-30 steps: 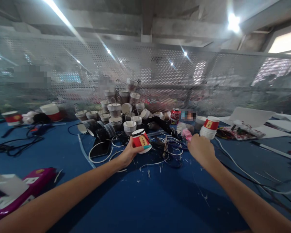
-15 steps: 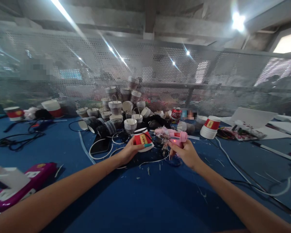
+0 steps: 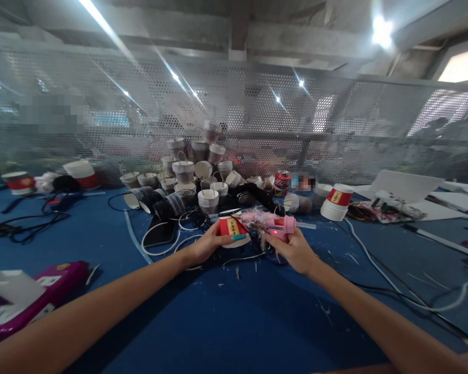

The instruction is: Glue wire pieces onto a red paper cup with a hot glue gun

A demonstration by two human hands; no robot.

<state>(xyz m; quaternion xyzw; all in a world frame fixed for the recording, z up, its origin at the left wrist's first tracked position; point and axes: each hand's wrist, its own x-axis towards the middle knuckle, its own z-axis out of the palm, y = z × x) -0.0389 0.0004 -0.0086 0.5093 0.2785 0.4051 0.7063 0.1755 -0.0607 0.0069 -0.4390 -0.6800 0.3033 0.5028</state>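
Note:
My left hand [image 3: 210, 243] grips a red-and-white paper cup [image 3: 228, 226] with a yellow label, tilted on its side of the grip, its thumb across the front. A black cord or strip runs over the cup's top. In my right hand [image 3: 296, 250] is a pink glue gun [image 3: 275, 223], its body level and its small light glowing red. Stringy glue clings round the nozzle end, which is at the cup's upper right; whether it touches the cup I cannot tell. A clear glue stick [image 3: 306, 226] pokes out of the gun's back.
Behind my hands, several small grey-white buckets [image 3: 184, 172] are piled up. A phone [image 3: 160, 232] lies among white cables on the blue table [image 3: 234, 322]. Stacked paper cups [image 3: 337, 202] and a red can [image 3: 282, 183] stand right; a purple device [image 3: 39, 293] sits left.
My right hand has brought the glue gun left, so its nozzle end is now up against or just over the cup's edge. The left hand still grips the cup, slightly lower.

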